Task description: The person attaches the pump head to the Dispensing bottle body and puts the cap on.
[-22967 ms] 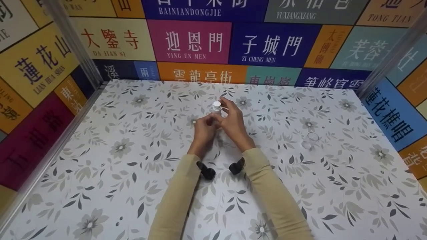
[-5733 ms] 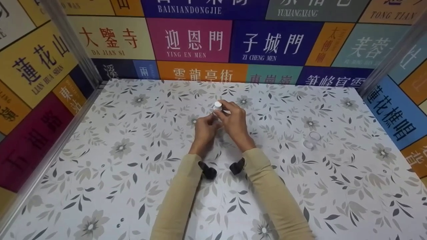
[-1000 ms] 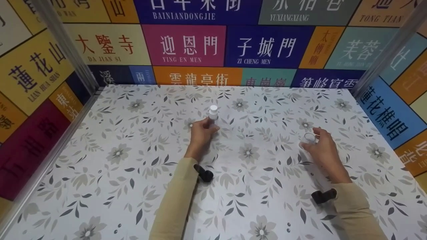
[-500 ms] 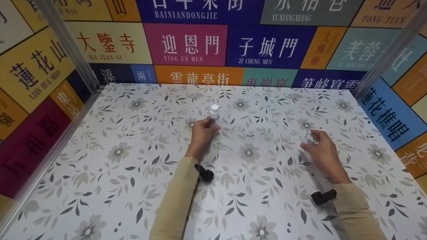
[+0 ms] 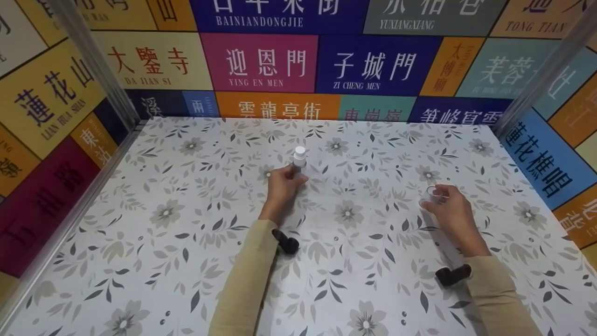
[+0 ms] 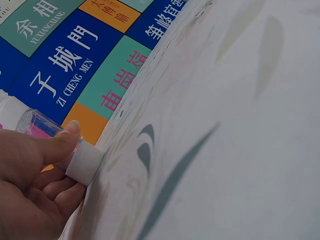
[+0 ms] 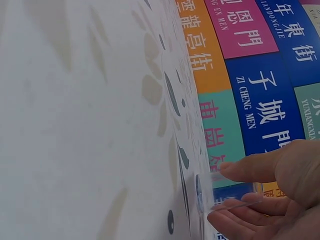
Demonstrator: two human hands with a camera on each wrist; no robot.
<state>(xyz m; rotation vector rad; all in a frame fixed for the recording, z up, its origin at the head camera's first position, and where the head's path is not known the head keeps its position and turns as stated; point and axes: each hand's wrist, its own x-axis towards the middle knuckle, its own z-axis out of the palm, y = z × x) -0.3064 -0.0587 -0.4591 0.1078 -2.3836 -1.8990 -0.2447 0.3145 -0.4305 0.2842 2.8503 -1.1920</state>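
Observation:
My left hand (image 5: 281,186) grips a small bottle (image 5: 299,161) that stands upright on the table. In the left wrist view its white base (image 6: 85,162) rests on the tabletop, and the clear body (image 6: 40,125) above it shows pink; thumb and fingers wrap the lower part. Over to the right, my right hand (image 5: 450,210) holds a clear plastic cup-like cap (image 5: 432,192) between thumb and fingers. The right wrist view shows the thumb on one side of this cap (image 7: 232,192) and the fingers on the other, its rim end against the table.
A white table (image 5: 345,261) with a grey leaf and flower pattern lies under both hands. Panels (image 5: 266,63) with coloured sign blocks stand behind it and at both sides. Each wrist carries a black camera (image 5: 287,243).
Since the oldest frames my right hand has left the bottle and moved right to the clear cap. Over the last second its fingers have closed in on the cap. The left hand stays on the bottle.

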